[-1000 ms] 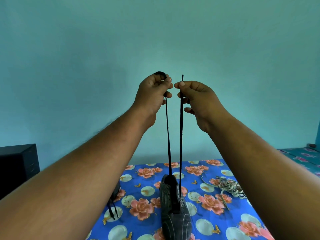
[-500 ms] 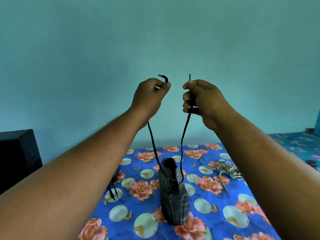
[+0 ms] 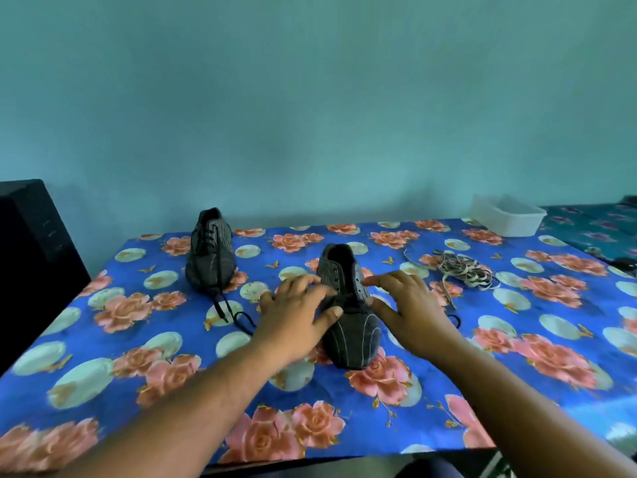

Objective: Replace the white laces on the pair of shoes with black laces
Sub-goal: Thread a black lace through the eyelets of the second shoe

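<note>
Starting at the left, the far shoe (image 3: pixel 210 251) already wears its black lace (image 3: pixel 220 298), ends trailing loose over the floral bench (image 3: pixel 103 339) cloth. My left hand (image 3: pixel 293 319) rests on the near shoe (image 3: pixel 348 315), fingers spread and loosely bent; whether they pinch its black lace I cannot tell through the blur. My right hand (image 3: pixel 410 312) hovers, fingers relaxed, holding nothing. Most eyelets here look unthreaded. Flat white laces (image 3: pixel 460 270) lie heaped right, beside a white tub (image 3: pixel 508 215).
</note>
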`<state>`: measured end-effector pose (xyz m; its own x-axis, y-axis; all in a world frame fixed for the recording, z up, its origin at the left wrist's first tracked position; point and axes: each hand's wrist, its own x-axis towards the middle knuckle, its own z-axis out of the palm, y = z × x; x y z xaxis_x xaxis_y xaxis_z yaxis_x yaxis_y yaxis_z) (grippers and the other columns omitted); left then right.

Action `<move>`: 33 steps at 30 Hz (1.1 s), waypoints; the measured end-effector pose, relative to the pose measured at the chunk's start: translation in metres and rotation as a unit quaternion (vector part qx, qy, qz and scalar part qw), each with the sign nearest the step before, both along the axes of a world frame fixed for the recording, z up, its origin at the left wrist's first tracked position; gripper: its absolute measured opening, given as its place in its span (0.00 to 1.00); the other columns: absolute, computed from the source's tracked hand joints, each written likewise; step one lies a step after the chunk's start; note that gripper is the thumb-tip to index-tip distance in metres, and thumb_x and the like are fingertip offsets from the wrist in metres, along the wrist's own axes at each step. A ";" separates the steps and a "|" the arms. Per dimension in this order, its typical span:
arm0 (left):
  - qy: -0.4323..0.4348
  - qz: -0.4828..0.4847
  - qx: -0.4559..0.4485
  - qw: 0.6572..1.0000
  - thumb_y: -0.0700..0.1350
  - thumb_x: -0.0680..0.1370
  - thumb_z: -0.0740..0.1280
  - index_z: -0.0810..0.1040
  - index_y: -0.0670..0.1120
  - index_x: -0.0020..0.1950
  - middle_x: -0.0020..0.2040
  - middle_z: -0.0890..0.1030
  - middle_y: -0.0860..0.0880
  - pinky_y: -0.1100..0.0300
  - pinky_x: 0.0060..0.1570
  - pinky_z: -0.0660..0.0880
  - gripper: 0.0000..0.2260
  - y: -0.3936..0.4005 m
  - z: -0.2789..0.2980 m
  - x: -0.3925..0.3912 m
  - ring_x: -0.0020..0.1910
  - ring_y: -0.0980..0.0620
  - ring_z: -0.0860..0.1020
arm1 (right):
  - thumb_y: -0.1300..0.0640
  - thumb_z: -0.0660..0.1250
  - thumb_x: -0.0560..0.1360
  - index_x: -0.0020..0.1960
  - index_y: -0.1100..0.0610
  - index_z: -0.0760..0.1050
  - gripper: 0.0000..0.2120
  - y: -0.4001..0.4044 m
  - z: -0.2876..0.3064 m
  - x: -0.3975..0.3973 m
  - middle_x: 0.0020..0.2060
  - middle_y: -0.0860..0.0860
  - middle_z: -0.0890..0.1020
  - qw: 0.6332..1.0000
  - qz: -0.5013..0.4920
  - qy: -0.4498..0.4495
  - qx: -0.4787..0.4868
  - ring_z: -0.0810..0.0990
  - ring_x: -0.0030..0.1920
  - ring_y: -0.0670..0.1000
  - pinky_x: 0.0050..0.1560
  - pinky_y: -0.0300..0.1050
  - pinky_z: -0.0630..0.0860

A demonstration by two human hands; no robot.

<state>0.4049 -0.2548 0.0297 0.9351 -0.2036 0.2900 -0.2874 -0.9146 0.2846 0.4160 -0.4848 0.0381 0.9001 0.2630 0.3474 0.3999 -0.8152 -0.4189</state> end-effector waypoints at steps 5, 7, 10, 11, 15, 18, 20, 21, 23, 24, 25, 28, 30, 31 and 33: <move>-0.034 0.013 -0.121 0.992 0.56 0.82 0.64 0.79 0.52 0.59 0.59 0.78 0.55 0.46 0.60 0.69 0.12 -0.004 -0.024 0.003 0.62 0.49 0.75 | 0.35 0.60 0.79 0.59 0.41 0.80 0.17 0.022 -0.008 -0.001 0.55 0.44 0.77 0.995 -0.010 -0.038 -0.087 0.70 0.59 0.53 0.56 0.52 0.67; -0.018 0.020 -0.238 0.971 0.54 0.82 0.66 0.80 0.49 0.56 0.51 0.81 0.55 0.46 0.57 0.74 0.10 -0.004 -0.027 0.007 0.55 0.48 0.78 | 0.38 0.64 0.79 0.58 0.41 0.81 0.13 0.024 -0.011 0.003 0.54 0.44 0.77 0.997 -0.012 -0.027 -0.076 0.70 0.59 0.54 0.59 0.55 0.69; 0.059 -0.036 -0.366 0.928 0.52 0.80 0.70 0.76 0.51 0.66 0.58 0.77 0.59 0.65 0.61 0.72 0.16 -0.006 -0.031 0.005 0.61 0.55 0.76 | 0.42 0.67 0.78 0.51 0.40 0.79 0.05 0.021 -0.020 0.007 0.49 0.41 0.76 1.000 0.025 0.007 0.014 0.73 0.55 0.52 0.57 0.58 0.72; 0.066 -0.068 -0.356 0.930 0.55 0.78 0.72 0.72 0.53 0.72 0.62 0.75 0.59 0.70 0.64 0.68 0.23 -0.007 -0.033 0.003 0.65 0.59 0.73 | 0.43 0.67 0.77 0.49 0.40 0.78 0.03 0.020 -0.022 0.009 0.47 0.40 0.75 0.998 0.037 0.018 0.047 0.74 0.53 0.50 0.56 0.57 0.72; 0.010 -0.099 -0.260 0.960 0.66 0.73 0.66 0.71 0.57 0.74 0.67 0.72 0.58 0.50 0.71 0.68 0.31 -0.010 -0.045 0.007 0.69 0.57 0.70 | 0.52 0.69 0.79 0.46 0.44 0.77 0.04 0.015 -0.026 0.008 0.46 0.43 0.77 0.989 0.057 0.038 0.134 0.75 0.48 0.43 0.49 0.43 0.70; 0.014 -0.088 -0.248 0.965 0.68 0.73 0.65 0.73 0.60 0.70 0.66 0.71 0.60 0.42 0.67 0.70 0.27 -0.008 -0.050 0.011 0.69 0.56 0.71 | 0.56 0.70 0.80 0.46 0.48 0.78 0.05 0.008 -0.027 0.008 0.47 0.45 0.77 0.981 0.055 0.058 0.179 0.75 0.45 0.43 0.46 0.36 0.69; 0.017 -0.081 -0.237 0.968 0.70 0.73 0.63 0.72 0.59 0.71 0.67 0.69 0.61 0.40 0.68 0.68 0.28 -0.008 -0.050 0.009 0.71 0.57 0.70 | 0.56 0.69 0.80 0.46 0.50 0.78 0.04 0.002 -0.030 0.011 0.48 0.45 0.77 0.973 0.046 0.082 0.211 0.76 0.45 0.47 0.48 0.42 0.73; 0.017 -0.076 -0.227 0.971 0.70 0.74 0.62 0.70 0.59 0.72 0.69 0.69 0.61 0.40 0.68 0.67 0.30 -0.008 -0.050 0.008 0.72 0.58 0.68 | 0.56 0.69 0.80 0.47 0.50 0.78 0.04 0.001 -0.032 0.012 0.48 0.45 0.78 0.970 0.042 0.094 0.221 0.77 0.46 0.49 0.50 0.45 0.74; 0.013 -0.066 -0.199 0.978 0.71 0.74 0.58 0.66 0.60 0.75 0.72 0.66 0.61 0.42 0.71 0.62 0.32 -0.010 -0.049 0.003 0.74 0.58 0.65 | 0.56 0.69 0.80 0.47 0.51 0.78 0.03 -0.001 -0.035 0.013 0.46 0.46 0.79 0.964 0.043 0.109 0.239 0.78 0.46 0.49 0.50 0.46 0.74; 0.008 -0.063 -0.186 0.981 0.71 0.74 0.56 0.64 0.60 0.76 0.73 0.65 0.61 0.44 0.71 0.60 0.32 -0.010 -0.048 0.000 0.75 0.58 0.62 | 0.56 0.69 0.80 0.47 0.51 0.78 0.03 -0.001 -0.036 0.014 0.45 0.47 0.79 0.962 0.044 0.111 0.245 0.78 0.45 0.49 0.49 0.45 0.74; -0.001 -0.062 -0.173 0.983 0.71 0.75 0.55 0.63 0.61 0.77 0.74 0.64 0.60 0.45 0.71 0.59 0.32 -0.011 -0.047 -0.002 0.76 0.57 0.61 | 0.56 0.69 0.80 0.47 0.52 0.78 0.03 0.000 -0.036 0.014 0.44 0.47 0.80 0.961 0.046 0.111 0.248 0.78 0.45 0.48 0.49 0.43 0.73; -0.050 -0.071 -0.137 0.987 0.67 0.78 0.55 0.65 0.63 0.76 0.75 0.64 0.57 0.46 0.70 0.59 0.26 -0.011 -0.046 -0.004 0.76 0.55 0.62 | 0.55 0.70 0.80 0.53 0.50 0.79 0.03 -0.003 -0.037 0.014 0.47 0.45 0.81 0.964 0.044 0.104 0.239 0.78 0.46 0.47 0.48 0.38 0.74; -0.085 -0.081 -0.103 0.988 0.64 0.81 0.55 0.69 0.63 0.74 0.75 0.66 0.56 0.46 0.70 0.59 0.22 -0.012 -0.047 -0.004 0.75 0.51 0.64 | 0.54 0.72 0.79 0.57 0.48 0.79 0.07 -0.006 -0.036 0.015 0.48 0.42 0.80 0.973 0.043 0.092 0.205 0.78 0.46 0.46 0.46 0.34 0.74; -0.094 -0.084 -0.088 0.988 0.63 0.82 0.55 0.71 0.63 0.73 0.75 0.67 0.55 0.44 0.70 0.59 0.20 -0.013 -0.049 -0.004 0.75 0.50 0.65 | 0.53 0.72 0.78 0.58 0.47 0.80 0.09 -0.008 -0.035 0.015 0.47 0.41 0.80 0.977 0.042 0.087 0.191 0.78 0.45 0.45 0.45 0.33 0.73; -0.091 -0.083 -0.075 0.990 0.63 0.82 0.54 0.74 0.64 0.70 0.75 0.67 0.55 0.42 0.70 0.59 0.19 -0.014 -0.050 -0.003 0.75 0.48 0.66 | 0.52 0.73 0.77 0.57 0.44 0.80 0.09 -0.011 -0.032 0.015 0.41 0.39 0.80 0.980 0.041 0.095 0.173 0.78 0.41 0.44 0.40 0.33 0.73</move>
<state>0.4024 -0.2684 -0.0207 0.8219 -0.2926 0.4888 -0.4897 -0.8012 0.3438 0.4311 -0.4958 0.0065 0.9380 0.2326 0.2572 0.3460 -0.5807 -0.7369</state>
